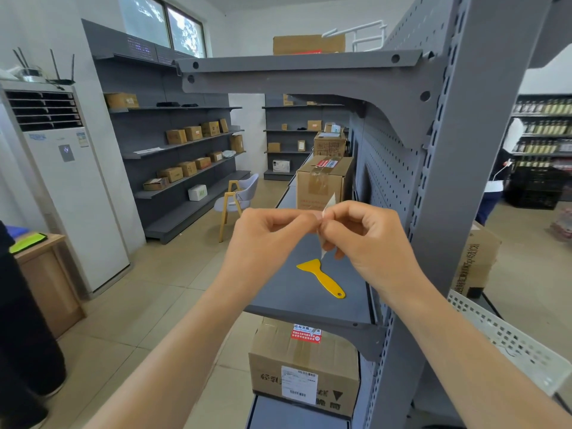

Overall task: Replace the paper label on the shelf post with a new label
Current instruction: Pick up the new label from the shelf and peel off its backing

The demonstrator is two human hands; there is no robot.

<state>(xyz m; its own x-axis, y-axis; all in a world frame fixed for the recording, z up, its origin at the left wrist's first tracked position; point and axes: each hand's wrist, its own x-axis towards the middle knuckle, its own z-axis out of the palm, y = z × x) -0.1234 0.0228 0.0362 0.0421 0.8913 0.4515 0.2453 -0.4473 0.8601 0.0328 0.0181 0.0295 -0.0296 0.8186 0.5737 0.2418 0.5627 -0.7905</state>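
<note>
Both hands meet in front of me over the grey shelf (297,292). A small white paper label (328,205) is pinched between them: my left hand (272,233) holds it with thumb and forefinger, and my right hand (368,233) grips it from the other side. A corner of the label sticks up above the fingers and another bit shows below. The grey slotted shelf post (458,181) stands just right of my right hand; I see no label on it. A yellow plastic scraper (323,277) lies on the shelf beneath the hands.
Cardboard boxes stand on the shelf behind the hands (322,181) and on the lower shelf (303,363). A white perforated basket (507,339) sits at the right. A chair (238,196) stands in the aisle. An air conditioner (62,181) is at left. A person (501,174) stands at far right.
</note>
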